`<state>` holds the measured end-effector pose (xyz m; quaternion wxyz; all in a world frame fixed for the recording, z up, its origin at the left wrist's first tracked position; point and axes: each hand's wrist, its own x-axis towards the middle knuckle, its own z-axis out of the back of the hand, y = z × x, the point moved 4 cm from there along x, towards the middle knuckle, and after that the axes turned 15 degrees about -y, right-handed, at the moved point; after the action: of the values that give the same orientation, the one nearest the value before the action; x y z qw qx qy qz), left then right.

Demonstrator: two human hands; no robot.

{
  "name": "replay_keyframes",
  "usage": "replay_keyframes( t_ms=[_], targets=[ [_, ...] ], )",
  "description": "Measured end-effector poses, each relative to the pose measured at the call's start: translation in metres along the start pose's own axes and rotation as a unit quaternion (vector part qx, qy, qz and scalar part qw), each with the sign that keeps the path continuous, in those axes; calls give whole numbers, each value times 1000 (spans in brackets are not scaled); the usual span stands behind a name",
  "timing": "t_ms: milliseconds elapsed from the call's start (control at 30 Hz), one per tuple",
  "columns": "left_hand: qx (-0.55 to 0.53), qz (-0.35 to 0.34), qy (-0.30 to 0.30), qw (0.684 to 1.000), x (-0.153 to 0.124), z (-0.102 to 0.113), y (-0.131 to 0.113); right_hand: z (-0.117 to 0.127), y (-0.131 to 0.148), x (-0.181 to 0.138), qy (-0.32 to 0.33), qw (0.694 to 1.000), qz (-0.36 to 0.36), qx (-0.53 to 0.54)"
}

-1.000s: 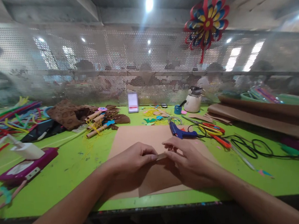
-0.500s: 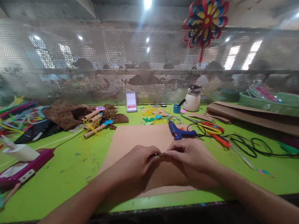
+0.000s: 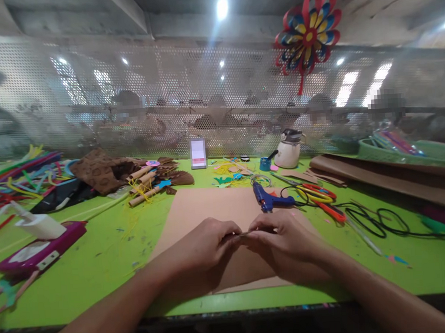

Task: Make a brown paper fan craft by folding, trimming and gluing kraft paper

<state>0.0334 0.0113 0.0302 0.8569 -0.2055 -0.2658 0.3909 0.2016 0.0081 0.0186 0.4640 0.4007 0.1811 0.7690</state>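
Observation:
My left hand (image 3: 212, 242) and my right hand (image 3: 283, 238) meet over a sheet of brown paper (image 3: 205, 202) on the green table. Thumb and fingers of each are pinched on a thin brownish strip (image 3: 244, 234), of which only a short bit shows between the fingertips. Whether this strip is loose or part of the paper, I cannot tell. Just beyond my right hand, a blue glue gun (image 3: 267, 199) lies across the sheet's far right corner.
To the right lie orange-handled scissors (image 3: 328, 210), a black cord (image 3: 384, 222) and stacked brown paper (image 3: 377, 177). A white jug (image 3: 287, 150) and a phone (image 3: 198, 154) stand at the back. Paper rolls (image 3: 144, 191) and a purple power strip (image 3: 42, 248) are on the left.
The whole view has shifted slightly down and to the right. Both hands keep their pinch on the thin strip, with the fingertips a little closer together.

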Motion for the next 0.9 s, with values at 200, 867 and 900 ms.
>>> replay_keyframes(
  t_ms=[200, 867, 900],
  targets=[
    [42, 20, -18, 999, 1, 3, 5, 7, -8, 5, -4, 999, -7, -48],
    [-8, 27, 0, 1000, 6, -4, 8, 4, 3, 5, 44, 997, 14, -54],
    [-9, 30, 3, 1000, 7, -4, 10, 5, 2, 5, 38, 997, 10, -63]
  ],
)
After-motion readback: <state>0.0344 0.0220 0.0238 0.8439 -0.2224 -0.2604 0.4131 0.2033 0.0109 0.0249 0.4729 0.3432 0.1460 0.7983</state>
